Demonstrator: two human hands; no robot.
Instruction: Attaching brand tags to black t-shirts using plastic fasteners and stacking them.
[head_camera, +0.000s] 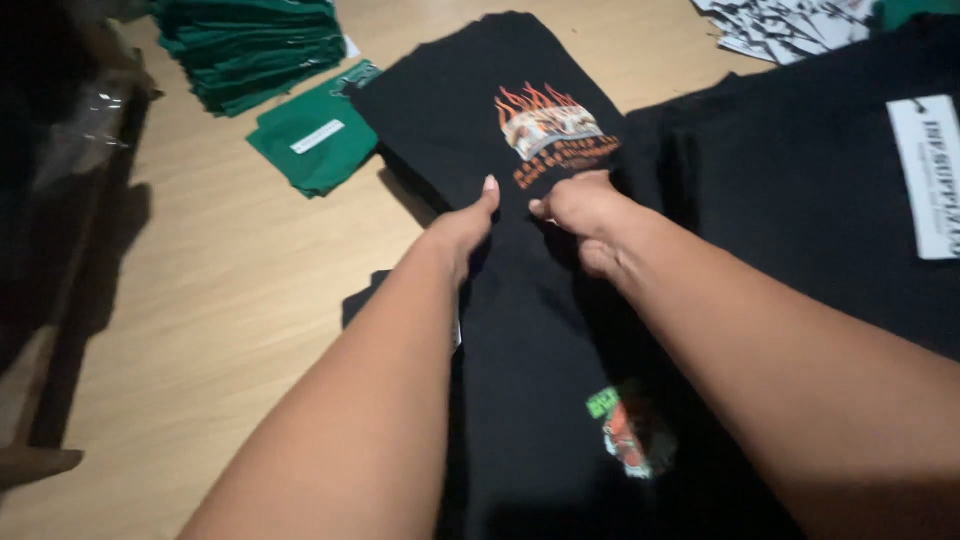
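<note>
We see both hands on a folded black T-shirt (470, 110) w/ an orange flame print, lying on the wooden surface (220, 300): the left hand (462, 228) rests flat, fingers extended and together, thumb up, pressing the cloth just below the print, while the right hand (585, 212) is curled w/ fingertips pinched on the fabric beside it (the two hands nearly touch). Nearer us lies another black shirt (560, 430) w/ a green-and-red print, approx. under both forearms. A folded green garment (315, 140) sits just left of the black T-shirt, a green stack (250, 45) behind it, and more black garments (800, 170) to the right.
</note>
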